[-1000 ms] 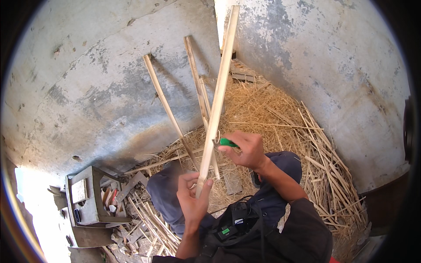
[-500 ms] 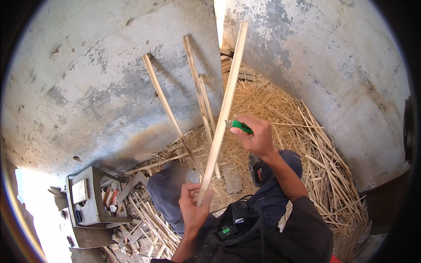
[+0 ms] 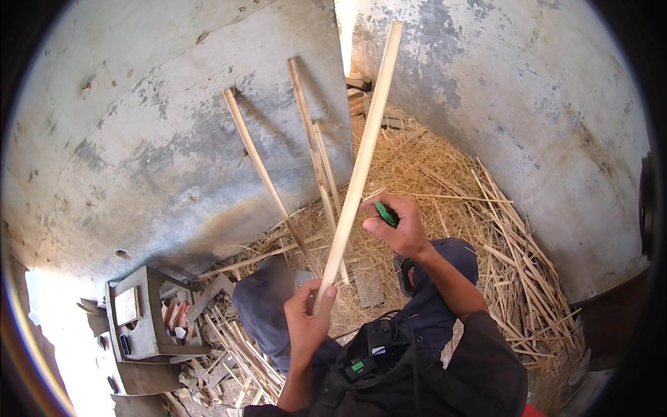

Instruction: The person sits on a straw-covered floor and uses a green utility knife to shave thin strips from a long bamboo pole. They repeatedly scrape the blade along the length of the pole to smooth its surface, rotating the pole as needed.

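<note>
A long, pale bamboo strip (image 3: 365, 156) slants up and away from me, its far end raised in front of the wall. My left hand (image 3: 308, 321) is closed round its near end, the thumb lying along the strip. My right hand (image 3: 399, 226) is closed on a utility knife (image 3: 386, 215) with a green handle, and its index finger reaches to the strip's right edge about midway along. The blade is hidden from sight here. A thin pale sliver (image 3: 374, 194) shows by that finger.
Several bamboo lengths (image 3: 260, 163) lean against the left wall (image 3: 153, 160). Straw-like shavings (image 3: 424, 163) cover the floor ahead, with a pile of thin strips (image 3: 531, 278) at the right. A small wooden stool (image 3: 149, 306) lies at the lower left beside more strips (image 3: 240, 354).
The bamboo strip's far end has shifted up and slightly right. My right hand has turned and moved slightly lower, so the knife's blade no longer shows. My left hand has tightened round the near end.
</note>
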Demonstrator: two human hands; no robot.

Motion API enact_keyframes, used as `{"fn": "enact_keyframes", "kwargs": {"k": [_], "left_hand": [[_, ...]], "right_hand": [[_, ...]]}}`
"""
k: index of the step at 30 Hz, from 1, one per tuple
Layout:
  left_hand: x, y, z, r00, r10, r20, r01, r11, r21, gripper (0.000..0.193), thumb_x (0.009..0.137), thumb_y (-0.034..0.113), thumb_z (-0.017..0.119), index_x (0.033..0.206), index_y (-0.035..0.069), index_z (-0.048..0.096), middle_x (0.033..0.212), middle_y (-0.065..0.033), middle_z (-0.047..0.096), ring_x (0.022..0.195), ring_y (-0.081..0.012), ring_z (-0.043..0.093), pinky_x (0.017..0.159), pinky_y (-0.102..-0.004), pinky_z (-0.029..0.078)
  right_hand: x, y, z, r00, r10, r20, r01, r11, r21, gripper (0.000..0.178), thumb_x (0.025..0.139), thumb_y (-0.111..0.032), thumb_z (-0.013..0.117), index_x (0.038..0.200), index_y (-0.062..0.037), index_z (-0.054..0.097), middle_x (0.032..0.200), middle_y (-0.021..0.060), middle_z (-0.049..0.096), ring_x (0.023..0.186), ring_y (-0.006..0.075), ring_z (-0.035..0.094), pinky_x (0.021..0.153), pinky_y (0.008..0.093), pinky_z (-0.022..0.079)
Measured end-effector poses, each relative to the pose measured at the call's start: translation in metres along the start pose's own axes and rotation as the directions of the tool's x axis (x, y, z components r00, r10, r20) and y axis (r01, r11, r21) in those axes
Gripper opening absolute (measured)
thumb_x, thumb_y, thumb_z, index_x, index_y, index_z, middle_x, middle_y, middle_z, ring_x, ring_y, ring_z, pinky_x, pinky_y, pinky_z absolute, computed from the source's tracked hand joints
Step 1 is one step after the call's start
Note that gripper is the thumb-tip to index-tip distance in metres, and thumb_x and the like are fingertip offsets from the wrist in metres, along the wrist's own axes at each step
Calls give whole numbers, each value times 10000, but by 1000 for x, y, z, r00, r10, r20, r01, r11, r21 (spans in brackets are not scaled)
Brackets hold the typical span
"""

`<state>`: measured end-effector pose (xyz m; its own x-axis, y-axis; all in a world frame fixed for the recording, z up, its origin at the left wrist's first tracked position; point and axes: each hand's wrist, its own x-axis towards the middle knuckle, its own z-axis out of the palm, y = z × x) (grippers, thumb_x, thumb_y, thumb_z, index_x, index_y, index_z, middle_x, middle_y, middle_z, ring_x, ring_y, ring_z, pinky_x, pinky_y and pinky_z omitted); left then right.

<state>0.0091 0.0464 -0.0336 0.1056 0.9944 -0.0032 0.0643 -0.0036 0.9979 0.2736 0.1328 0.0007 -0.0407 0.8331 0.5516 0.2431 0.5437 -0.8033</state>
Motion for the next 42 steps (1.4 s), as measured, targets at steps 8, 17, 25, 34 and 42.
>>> {"fn": "enact_keyframes", "kwargs": {"k": [8, 17, 25, 34, 42], "left_hand": [[8, 6, 9, 959, 284, -18, -266, 915, 305, 184, 1043, 145, 754, 1090, -14, 676, 766, -3, 658, 667, -60, 567, 593, -265, 437], [21, 23, 11, 937, 324, 130, -344, 793, 502, 208, 1059, 174, 713, 1041, -19, 638, 709, -127, 615, 592, -241, 538, 594, -368, 454], [24, 45, 18, 989, 63, 134, -110, 919, 379, 246, 1088, 231, 670, 1138, -5, 622, 806, -245, 665, 727, -427, 671, 678, -489, 497], [24, 53, 22, 991, 60, 121, -84, 976, 200, 232, 1115, 219, 630, 1137, -11, 615, 761, -116, 612, 692, -156, 549, 642, -367, 453], [27, 53, 23, 988, 133, 78, -145, 975, 169, 237, 1125, 227, 620, 1090, -8, 622, 741, -83, 584, 688, -132, 502, 629, -357, 427]], "right_hand": [[-4, 7, 14, 989, 147, -30, -135, 960, 246, 235, 951, -169, 857, 1097, -3, 779, 690, -71, 582, 586, -1, 413, 551, 219, 321], [-6, 7, 21, 988, 150, -43, -130, 942, 311, 181, 971, -130, 813, 1093, -4, 770, 704, -58, 647, 555, -12, 389, 530, 231, 304], [-5, 5, 13, 1000, -13, -22, 13, 1000, 20, 223, 956, -173, 809, 1105, -15, 756, 733, 4, 637, 579, 66, 489, 543, 277, 379], [-9, 6, 21, 920, -382, 84, 389, 874, -290, 419, 1022, -463, 719, 1060, -47, 741, 823, 92, 674, 621, 274, 660, 568, 376, 521], [-11, -2, 25, 891, -442, 99, 443, 804, -398, 461, 978, -511, 771, 1042, -55, 779, 777, 70, 669, 581, 244, 651, 526, 363, 509]]}}
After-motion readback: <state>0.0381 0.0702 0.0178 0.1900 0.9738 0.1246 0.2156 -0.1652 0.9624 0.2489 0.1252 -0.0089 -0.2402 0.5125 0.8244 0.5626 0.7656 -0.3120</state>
